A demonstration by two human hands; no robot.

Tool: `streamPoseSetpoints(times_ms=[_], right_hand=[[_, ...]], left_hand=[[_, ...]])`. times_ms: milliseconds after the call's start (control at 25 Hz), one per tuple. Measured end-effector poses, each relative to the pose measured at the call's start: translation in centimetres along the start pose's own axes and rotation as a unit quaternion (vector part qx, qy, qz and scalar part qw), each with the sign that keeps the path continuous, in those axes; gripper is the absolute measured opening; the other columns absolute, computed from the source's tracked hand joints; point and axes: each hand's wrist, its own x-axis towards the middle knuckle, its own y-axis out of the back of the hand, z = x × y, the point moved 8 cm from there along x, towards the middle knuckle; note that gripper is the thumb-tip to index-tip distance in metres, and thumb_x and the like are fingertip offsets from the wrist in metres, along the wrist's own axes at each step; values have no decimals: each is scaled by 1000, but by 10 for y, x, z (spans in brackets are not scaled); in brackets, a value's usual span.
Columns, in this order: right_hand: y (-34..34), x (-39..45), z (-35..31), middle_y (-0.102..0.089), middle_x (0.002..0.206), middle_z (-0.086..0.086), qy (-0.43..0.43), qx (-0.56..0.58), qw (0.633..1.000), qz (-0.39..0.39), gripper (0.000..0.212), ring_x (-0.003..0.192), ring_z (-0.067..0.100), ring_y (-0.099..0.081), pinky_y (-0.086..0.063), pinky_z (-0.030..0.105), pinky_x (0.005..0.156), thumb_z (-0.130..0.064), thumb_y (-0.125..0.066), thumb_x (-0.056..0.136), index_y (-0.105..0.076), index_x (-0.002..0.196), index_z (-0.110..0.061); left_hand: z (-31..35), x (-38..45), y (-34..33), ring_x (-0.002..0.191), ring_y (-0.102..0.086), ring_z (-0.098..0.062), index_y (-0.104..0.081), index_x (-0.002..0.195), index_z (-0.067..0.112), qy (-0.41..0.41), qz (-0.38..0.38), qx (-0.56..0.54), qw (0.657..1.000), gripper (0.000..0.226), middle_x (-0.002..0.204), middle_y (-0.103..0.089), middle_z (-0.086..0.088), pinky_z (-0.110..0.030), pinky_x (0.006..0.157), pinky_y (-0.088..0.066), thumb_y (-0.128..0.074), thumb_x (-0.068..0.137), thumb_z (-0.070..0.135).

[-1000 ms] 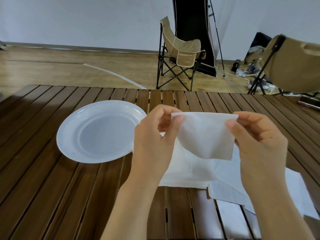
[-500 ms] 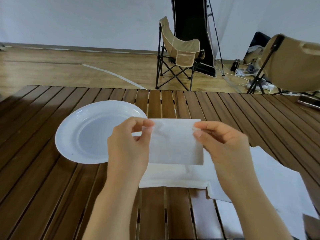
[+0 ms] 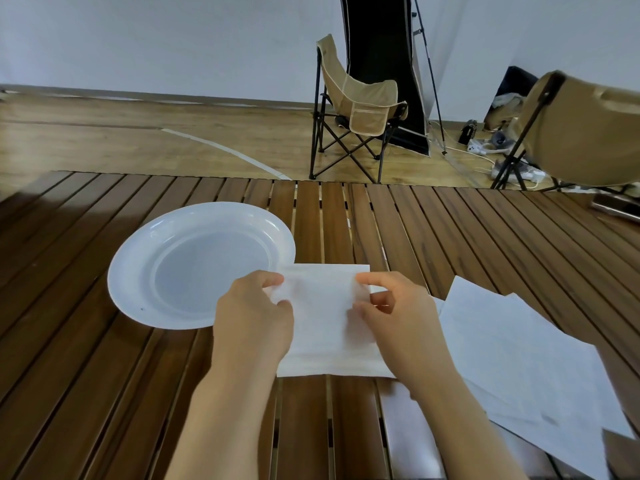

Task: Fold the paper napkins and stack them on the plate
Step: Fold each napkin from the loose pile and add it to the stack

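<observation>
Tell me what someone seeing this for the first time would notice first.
Most likely the two hands at the centre: the left hand and right hand each pinch a side of a folded white napkin low over the slatted wooden table. Just left of them sits a white plate, nothing on it yet. To the right, unfolded napkins lie spread on the table.

A tan folding chair (image 3: 360, 109) stands on the wooden floor (image 3: 138, 140) before a pale wall (image 3: 156, 39).
</observation>
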Motion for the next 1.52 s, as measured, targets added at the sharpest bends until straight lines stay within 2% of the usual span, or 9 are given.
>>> streamPoseSetpoints(times_ms=[320,520,600,800,960,1080,1160,1320,1520], right_hand=[[4,0,7,-54,125,-9,-36,3,999,11,37,102,6,-52,-40,16,75,-28,-63,90,-54,126,-28],[6,-1,1,-59,126,-10,-26,15,1000,9,37,99,4,-53,-43,20,81,-26,-55,95,-53,131,-28],[4,-1,0,-59,127,-10,-26,10,1000,4,37,99,3,-52,-41,20,81,-29,-52,96,-53,133,-28],[19,3,6,-58,121,-7,-22,-16,999,46,28,96,6,-52,-38,17,75,-21,-52,96,-58,124,-24],[54,12,41,-57,116,6,-46,-167,982,82,28,96,19,-51,-39,29,81,-2,-49,90,-62,112,-13],[72,11,90,-49,130,5,-175,-300,938,2,34,110,28,-51,-41,42,95,-5,-47,91,-58,120,-17],[74,7,108,-46,135,2,-223,-311,923,-38,34,113,27,-50,-38,43,100,-7,-45,93,-56,122,-21],[71,9,115,-50,125,1,-234,-303,923,-32,34,95,21,-42,-32,38,92,-5,-42,93,-54,119,-23],[72,12,116,-48,103,-2,-242,-334,911,-18,41,93,19,-40,-31,38,91,-5,-38,93,-52,124,-27]], left_hand=[[3,0,0,107,-51,-14,-48,133,25,-3,13,-27,1000,41,130,-54,3,-32,93,-45,-54,94,13],[-13,6,8,64,-48,-10,-64,111,10,39,61,11,997,22,83,-56,2,-24,56,-40,-53,93,11],[-10,6,2,64,-48,-9,-68,107,14,24,48,14,998,21,83,-59,3,-19,52,-36,-53,93,12],[-16,8,5,80,-54,-15,-63,117,17,34,60,7,998,26,101,-66,0,-26,70,-42,-55,92,18],[-14,6,16,89,-53,-14,-59,120,19,25,81,-4,996,29,107,-62,3,-30,79,-44,-55,92,16],[-13,6,18,91,-55,-12,-61,115,21,9,82,-18,996,25,105,-63,5,-27,77,-42,-56,91,15],[-12,7,16,89,-54,-10,-63,111,20,-2,74,-13,997,22,101,-63,6,-25,76,-39,-56,92,15],[-10,8,14,87,-51,-8,-64,109,21,-5,60,-7,998,20,98,-59,9,-24,74,-37,-55,92,15],[-11,10,12,85,-48,-7,-63,108,23,-9,49,7,999,18,96,-54,10,-23,74,-37,-54,93,17]])
